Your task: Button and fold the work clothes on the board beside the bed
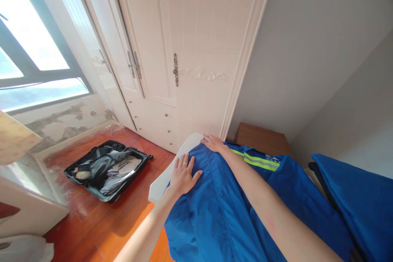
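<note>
A blue work garment (215, 196) with a yellow-green and silver reflective stripe (258, 161) lies spread over a white surface (161, 186), whose far left edge sticks out from under the cloth. My left hand (184, 174), with a ring on one finger, rests flat on the garment near that edge, fingers apart. Further along the same edge, my right hand (212, 143) lies palm down on the cloth with its fingers stretched toward the corner. Both hands press on the fabric without gripping it. The near part of the garment runs out of view at the bottom.
An open black suitcase (107, 170) full of clothes lies on the red-brown wood floor (135, 217). A white wardrobe (202, 102) stands behind. To the right are a brown wooden box-like piece (260, 137) and another blue cloth item (356, 196). A window (39, 45) is at left.
</note>
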Available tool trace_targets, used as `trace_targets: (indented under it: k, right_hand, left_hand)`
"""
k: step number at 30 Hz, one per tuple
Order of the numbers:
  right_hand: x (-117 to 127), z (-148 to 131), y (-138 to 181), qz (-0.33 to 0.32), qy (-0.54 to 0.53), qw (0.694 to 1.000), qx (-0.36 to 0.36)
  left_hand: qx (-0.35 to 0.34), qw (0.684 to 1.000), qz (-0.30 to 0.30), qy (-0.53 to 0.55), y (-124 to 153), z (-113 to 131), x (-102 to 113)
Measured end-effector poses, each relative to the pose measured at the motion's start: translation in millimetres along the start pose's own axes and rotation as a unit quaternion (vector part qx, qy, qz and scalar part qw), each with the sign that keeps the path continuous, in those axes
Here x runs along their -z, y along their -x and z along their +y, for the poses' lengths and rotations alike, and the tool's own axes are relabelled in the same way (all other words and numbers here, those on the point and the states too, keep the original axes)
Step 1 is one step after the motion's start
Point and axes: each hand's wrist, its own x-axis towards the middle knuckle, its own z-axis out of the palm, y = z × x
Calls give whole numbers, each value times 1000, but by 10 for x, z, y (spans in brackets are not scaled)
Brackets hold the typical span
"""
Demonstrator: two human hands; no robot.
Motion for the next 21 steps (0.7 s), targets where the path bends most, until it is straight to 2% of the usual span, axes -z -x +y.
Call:
trace_targets:
  k: [6,9,12,15,18,21]
  right_hand:
    - [54,-46,55,27,11,999,-17]
    - [116,-179,151,70,27,997,-31]
    - [194,-372,370,100,32,994,-7]
    - [251,-560,806,111,12,990,89]
    - [247,-676,1458,97,-1,976,194]
    - [179,-687,2194,50,11,972,231]
  left_hand:
    - [4,1000,-14,-1,-16,6,5]
    - [6,1000,-19,0,-28,7,0]
    - [12,1000,-25,-2,-43,5,-10]
    - [13,999,-32,-6,-57,6,-16]
    - [13,999,-42,-15,-62,12,-6]
    - [13,998,-48,-24,-64,23,21]
